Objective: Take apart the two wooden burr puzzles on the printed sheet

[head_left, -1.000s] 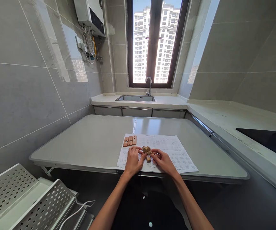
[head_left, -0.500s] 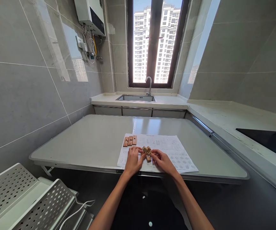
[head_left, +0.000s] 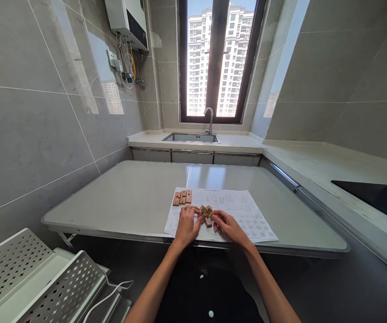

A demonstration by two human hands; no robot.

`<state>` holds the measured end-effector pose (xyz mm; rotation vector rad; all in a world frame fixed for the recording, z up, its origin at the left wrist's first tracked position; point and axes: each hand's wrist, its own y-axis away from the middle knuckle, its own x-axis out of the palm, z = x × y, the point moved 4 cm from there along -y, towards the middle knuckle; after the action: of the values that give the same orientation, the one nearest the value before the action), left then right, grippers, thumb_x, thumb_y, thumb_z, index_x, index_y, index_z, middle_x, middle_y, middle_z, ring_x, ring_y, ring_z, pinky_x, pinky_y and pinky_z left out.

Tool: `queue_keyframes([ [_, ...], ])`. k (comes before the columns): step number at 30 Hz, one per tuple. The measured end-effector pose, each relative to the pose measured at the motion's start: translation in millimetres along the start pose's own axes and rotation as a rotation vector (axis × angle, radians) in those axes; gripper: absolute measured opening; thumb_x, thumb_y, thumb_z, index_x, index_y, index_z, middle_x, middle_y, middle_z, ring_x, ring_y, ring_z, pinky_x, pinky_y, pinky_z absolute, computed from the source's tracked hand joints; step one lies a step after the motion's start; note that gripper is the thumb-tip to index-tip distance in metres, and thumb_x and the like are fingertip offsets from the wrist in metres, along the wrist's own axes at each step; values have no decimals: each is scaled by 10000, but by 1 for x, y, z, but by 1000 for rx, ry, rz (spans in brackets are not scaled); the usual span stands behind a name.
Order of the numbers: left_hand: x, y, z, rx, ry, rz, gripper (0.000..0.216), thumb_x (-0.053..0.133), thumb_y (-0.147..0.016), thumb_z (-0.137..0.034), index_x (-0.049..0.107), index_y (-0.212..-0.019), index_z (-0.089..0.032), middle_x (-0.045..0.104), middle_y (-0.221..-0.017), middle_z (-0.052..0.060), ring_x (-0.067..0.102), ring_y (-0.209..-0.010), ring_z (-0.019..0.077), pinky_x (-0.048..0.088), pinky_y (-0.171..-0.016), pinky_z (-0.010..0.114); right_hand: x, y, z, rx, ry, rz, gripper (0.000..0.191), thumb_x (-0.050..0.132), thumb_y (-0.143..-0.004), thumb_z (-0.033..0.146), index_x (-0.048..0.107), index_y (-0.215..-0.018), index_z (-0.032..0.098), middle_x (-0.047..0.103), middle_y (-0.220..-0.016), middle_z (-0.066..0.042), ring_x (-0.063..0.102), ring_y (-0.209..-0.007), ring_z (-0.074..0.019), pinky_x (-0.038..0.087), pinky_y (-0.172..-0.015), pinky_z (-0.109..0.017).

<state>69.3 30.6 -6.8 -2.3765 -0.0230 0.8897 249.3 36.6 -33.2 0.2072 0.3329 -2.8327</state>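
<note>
Light wooden puzzle blocks (head_left: 207, 211), fitted partly together, are between my two hands over a printed sheet (head_left: 233, 202). My left hand (head_left: 189, 223) pinches them from the left with thumb and fingers. From the right, my right hand (head_left: 227, 224) closes its fingertips on the same blocks. One block end (head_left: 208, 223) points toward me below the cluster. Several reddish notched wooden pieces (head_left: 182, 197) lie side by side on the sheet's upper left corner, beyond my left hand. My fingers hide parts of the cluster.
The sheet lies at the near edge of a pale folding table (head_left: 112, 197). Behind it is a counter with a sink (head_left: 190, 137) and faucet (head_left: 209, 120). A white perforated rack (head_left: 62, 291) stands at lower left; a dark object (head_left: 381, 197) rests on the right counter.
The upper blocks have shifted closer together between my fingertips, and the gap in the cluster looks smaller. Both hands stay nearly in place.
</note>
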Motion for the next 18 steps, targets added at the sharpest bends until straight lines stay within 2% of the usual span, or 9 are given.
queue_keyframes([
  [9,2,0,1,-4,-25,-16,110,647,-929,-295,615,-866,-210,668,-1059,70,545,-1091,279,461,-966,464,2,6,10,-44,23,-142,448,615,-894,616,658,-1060,202,656,-755,-22,570,-572,-156,458,-564,-283],
  [18,2,-1,1,-13,-27,-9,166,646,-935,-342,624,-853,-199,672,-1050,80,553,-1090,277,466,-962,456,3,9,14,-125,122,-204,436,591,-916,589,678,-1074,192,653,-805,-50,588,-559,-169,491,-527,-299],
])
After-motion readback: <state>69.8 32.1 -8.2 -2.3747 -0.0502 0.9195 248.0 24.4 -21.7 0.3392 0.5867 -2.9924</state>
